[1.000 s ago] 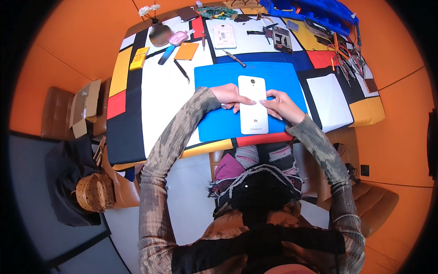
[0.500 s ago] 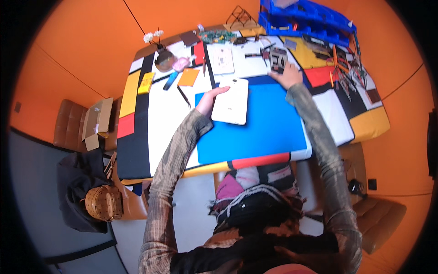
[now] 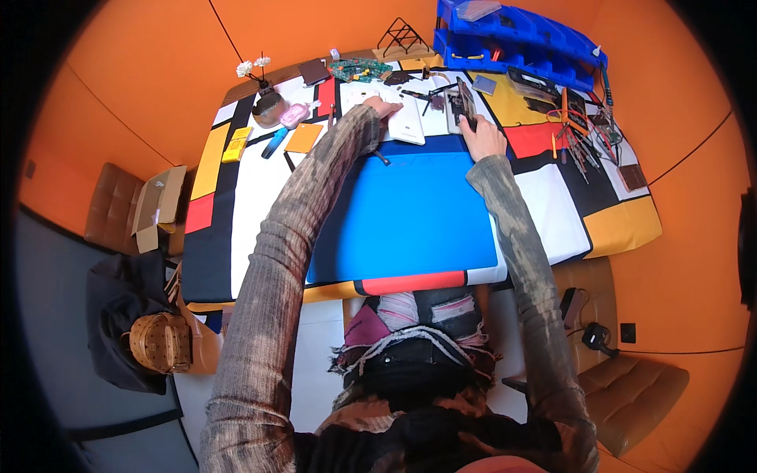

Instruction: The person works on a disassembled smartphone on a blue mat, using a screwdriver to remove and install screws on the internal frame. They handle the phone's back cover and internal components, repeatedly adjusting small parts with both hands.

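At the far side of the blue mat (image 3: 410,225), a white tablet (image 3: 408,126) lies with its plain back upward. My left hand (image 3: 382,106) is closed at its left edge, though some fingers are hidden. To the right, a disassembled device (image 3: 466,101) with a silver frame and dark inner parts stands tilted on its edge. My right hand (image 3: 483,139) grips its near right side, thumb toward the frame. A small black tool (image 3: 381,158) rests by the mat's upper left edge, next to my left sleeve.
Several screwdrivers and pliers (image 3: 582,150) stand at the right. Beyond them sits a blue parts rack (image 3: 520,55). Green circuit boards (image 3: 363,69) lie at the back. On the left are an orange card (image 3: 303,138), a yellow box (image 3: 236,145) and a pink case (image 3: 295,116).
My left hand has carried the white tablet from above the mat to its far side. My right hand has closed on the device and tipped it up from lying flatter.
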Action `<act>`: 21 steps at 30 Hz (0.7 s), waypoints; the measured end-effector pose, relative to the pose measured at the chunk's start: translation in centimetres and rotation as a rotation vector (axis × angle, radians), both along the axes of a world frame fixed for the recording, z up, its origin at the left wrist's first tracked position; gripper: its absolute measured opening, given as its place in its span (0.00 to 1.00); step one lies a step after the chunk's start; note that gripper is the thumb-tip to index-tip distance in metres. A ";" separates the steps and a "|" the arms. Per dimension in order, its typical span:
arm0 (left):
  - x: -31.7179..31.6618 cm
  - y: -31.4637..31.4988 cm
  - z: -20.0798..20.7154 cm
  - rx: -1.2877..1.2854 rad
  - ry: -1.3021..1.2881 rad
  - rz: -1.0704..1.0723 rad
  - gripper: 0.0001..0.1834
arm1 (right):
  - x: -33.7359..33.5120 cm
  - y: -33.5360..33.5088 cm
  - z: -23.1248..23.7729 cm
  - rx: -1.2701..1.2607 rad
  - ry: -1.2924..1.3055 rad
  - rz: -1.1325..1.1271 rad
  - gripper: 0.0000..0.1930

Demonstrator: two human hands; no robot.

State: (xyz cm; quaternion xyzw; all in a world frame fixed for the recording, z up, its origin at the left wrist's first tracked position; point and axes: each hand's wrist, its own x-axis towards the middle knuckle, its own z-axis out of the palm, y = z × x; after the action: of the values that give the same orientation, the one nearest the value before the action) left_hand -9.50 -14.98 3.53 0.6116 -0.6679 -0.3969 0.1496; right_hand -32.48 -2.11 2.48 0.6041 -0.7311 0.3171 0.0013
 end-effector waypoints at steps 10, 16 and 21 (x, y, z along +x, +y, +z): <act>2.5 12.4 3.3 -0.427 0.127 -0.085 0.21 | -1.8 -0.9 -0.9 -0.208 -0.020 -0.157 0.17; 5.7 17.4 0.8 -0.175 0.636 -0.076 0.22 | -0.3 0.5 1.1 -0.481 -0.101 -0.042 0.12; 5.9 17.5 -1.0 0.040 0.896 -0.086 0.29 | 4.1 2.5 2.0 -0.648 0.049 0.358 0.14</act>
State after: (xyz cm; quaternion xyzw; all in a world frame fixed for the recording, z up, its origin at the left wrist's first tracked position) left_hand -3.62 2.53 2.51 0.3539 -0.5542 -0.6411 0.3957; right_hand -28.41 0.43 4.51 0.6981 -0.4754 0.5126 0.1547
